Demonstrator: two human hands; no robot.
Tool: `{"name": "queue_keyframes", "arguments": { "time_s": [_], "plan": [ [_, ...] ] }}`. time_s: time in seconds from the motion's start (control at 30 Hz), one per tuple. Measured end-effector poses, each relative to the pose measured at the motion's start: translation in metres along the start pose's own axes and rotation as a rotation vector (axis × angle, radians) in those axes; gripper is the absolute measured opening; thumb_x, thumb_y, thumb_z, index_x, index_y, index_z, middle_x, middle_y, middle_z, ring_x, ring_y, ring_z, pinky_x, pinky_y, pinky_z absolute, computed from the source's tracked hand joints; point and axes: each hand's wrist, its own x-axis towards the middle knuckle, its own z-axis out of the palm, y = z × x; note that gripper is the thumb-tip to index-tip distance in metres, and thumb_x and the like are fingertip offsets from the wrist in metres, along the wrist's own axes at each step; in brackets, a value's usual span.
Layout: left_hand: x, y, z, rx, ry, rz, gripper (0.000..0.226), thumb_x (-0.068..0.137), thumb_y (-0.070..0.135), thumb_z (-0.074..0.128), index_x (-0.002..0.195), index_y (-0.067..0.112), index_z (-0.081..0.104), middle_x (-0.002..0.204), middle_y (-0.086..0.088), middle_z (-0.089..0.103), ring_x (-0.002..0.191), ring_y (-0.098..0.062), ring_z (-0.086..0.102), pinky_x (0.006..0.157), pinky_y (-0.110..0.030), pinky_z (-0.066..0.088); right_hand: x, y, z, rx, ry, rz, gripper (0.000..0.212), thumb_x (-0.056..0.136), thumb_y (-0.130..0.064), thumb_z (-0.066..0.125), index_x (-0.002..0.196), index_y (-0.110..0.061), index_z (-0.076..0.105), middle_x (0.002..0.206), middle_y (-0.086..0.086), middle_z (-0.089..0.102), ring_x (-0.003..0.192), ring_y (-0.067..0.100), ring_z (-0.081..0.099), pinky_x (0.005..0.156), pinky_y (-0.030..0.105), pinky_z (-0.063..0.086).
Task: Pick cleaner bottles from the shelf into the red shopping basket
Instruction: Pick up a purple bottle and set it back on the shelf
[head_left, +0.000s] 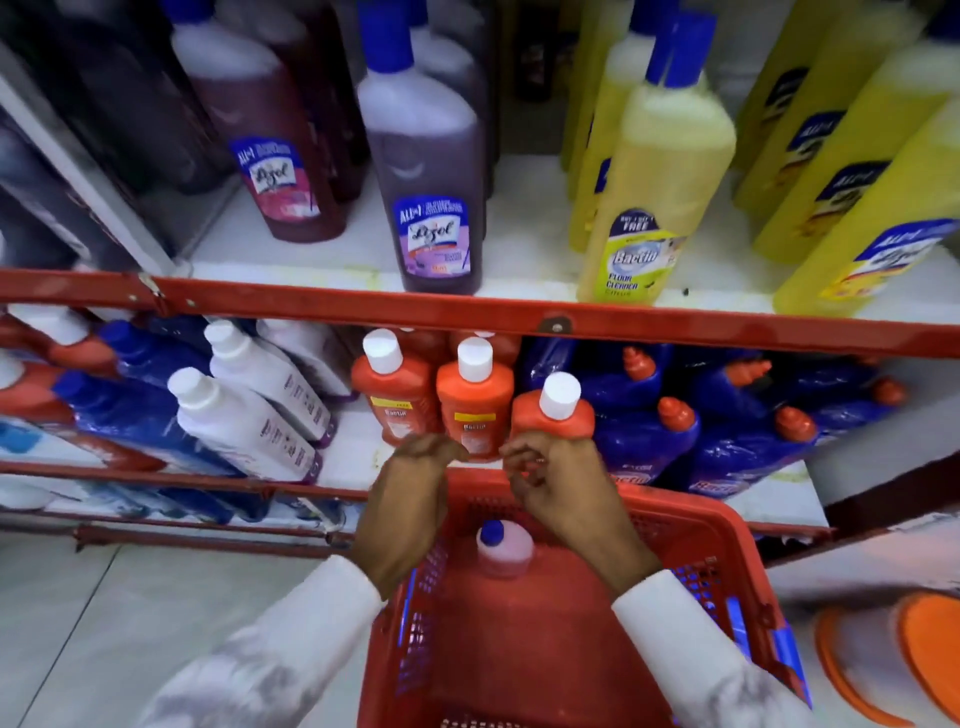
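The red shopping basket (691, 525) stands on the floor below the lower shelf, with a pinkish bottle with a blue cap (501, 551) lying inside. Three orange white-capped cleaner bottles stand on the lower shelf: one on the left (392, 389), one in the middle (475, 400), one on the right (553, 415). My right hand (558, 488) grips the bottom of the right orange bottle, which leans toward me. My left hand (410, 499) reaches to the base of the middle orange bottle, fingers curled against it; whether it grips is unclear.
The upper shelf holds purple Lizol bottles (426, 171) and yellow floor-cleaner bottles (654, 192) behind a red shelf rail (467, 309). White bottles (244, 415) and blue bottles (675, 431) flank the orange ones. Orange-rimmed round items (893, 660) lie on the floor at right.
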Motion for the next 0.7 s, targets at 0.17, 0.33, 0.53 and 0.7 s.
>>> {"name": "queue_keyframes", "arguments": {
  "time_s": [0.17,0.33,0.53,0.7],
  "plan": [
    [0.033,0.018,-0.085,0.248,0.363,0.227,0.032,0.083,0.022,0.068,0.114,0.020,0.061,0.127,-0.005,0.060,0.113,-0.031,0.053,0.094,-0.045,0.045,0.028,-0.093,-0.048,0.027,0.283,-0.186,0.023,0.078,-0.024,0.066,0.099,-0.031,0.071,0.089,-0.013,0.078,0.070,0.006,0.072,0.073,0.038,0.061],
    [0.067,-0.005,-0.119,0.295,0.464,0.156,0.046,0.079,0.028,0.069,0.122,0.018,0.055,0.139,-0.009,0.052,0.126,-0.034,0.042,0.103,-0.052,0.037,0.058,-0.158,-0.054,0.082,0.643,-0.302,0.026,0.079,-0.016,0.068,0.103,-0.023,0.067,0.097,-0.003,0.075,0.081,0.017,0.071,0.076,0.040,0.058],
    [0.095,-0.036,-0.121,0.268,0.365,0.119,0.046,0.074,0.024,0.068,0.118,0.018,0.056,0.129,-0.011,0.057,0.120,-0.034,0.045,0.102,-0.053,0.040,0.113,-0.200,-0.023,0.050,0.717,-0.092,0.093,0.070,-0.036,0.082,0.144,-0.006,0.035,0.145,0.017,0.048,0.134,0.034,0.044,0.110,0.045,0.041],
    [0.102,-0.047,-0.108,0.253,0.282,0.110,0.026,0.077,0.034,0.060,0.100,0.022,0.059,0.102,-0.003,0.065,0.102,-0.032,0.055,0.099,-0.054,0.037,0.149,-0.214,-0.012,0.278,0.755,0.017,0.099,0.058,-0.036,0.092,0.136,-0.004,0.039,0.132,0.014,0.056,0.121,0.032,0.057,0.097,0.039,0.052]
  ]
}}
